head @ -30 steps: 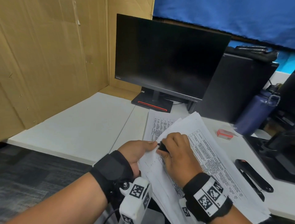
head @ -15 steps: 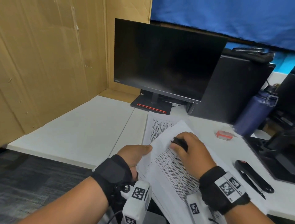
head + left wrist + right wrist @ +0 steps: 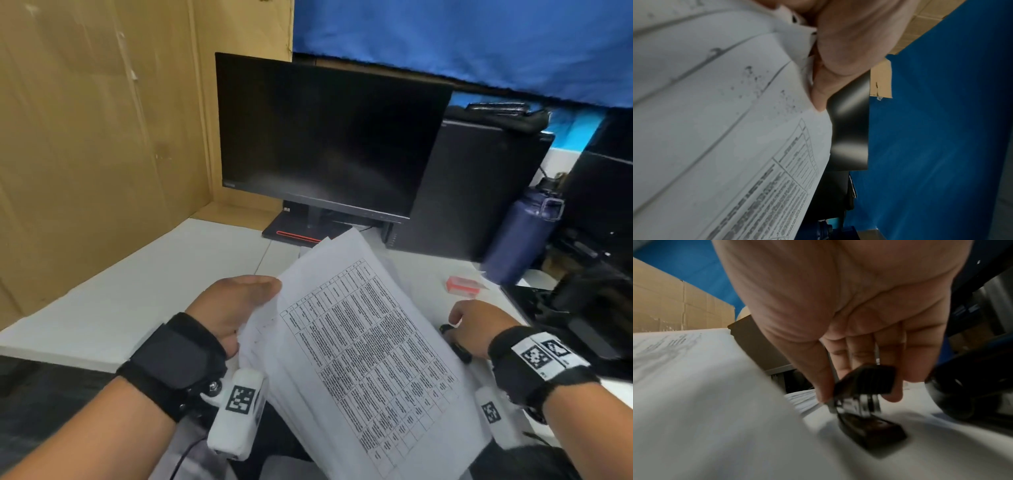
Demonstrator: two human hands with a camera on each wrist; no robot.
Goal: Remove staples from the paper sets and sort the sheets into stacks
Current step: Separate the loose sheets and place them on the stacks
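My left hand (image 3: 263,291) pinches the top left corner of a printed paper set (image 3: 359,342) and holds it tilted above the desk's front edge. The left wrist view shows my thumb (image 3: 838,65) pressed on that corner of the paper set (image 3: 715,129). To the right of the sheets my right hand (image 3: 476,325) is low over the desk. Its thumb and fingers pinch a black staple remover (image 3: 865,381), whose lower handle touches the desk surface. In the head view only a bit of the staple remover (image 3: 447,329) shows beside the paper's edge.
A dark monitor (image 3: 325,137) and a black computer case (image 3: 472,192) stand at the back. A red staple box (image 3: 462,284) and a blue bottle (image 3: 520,236) are at the right. Cardboard walls (image 3: 85,137) close the left of the white desk (image 3: 137,291).
My right hand has left the paper's corner and swung right and down to the desk with the staple remover. My left hand has lifted the paper set.
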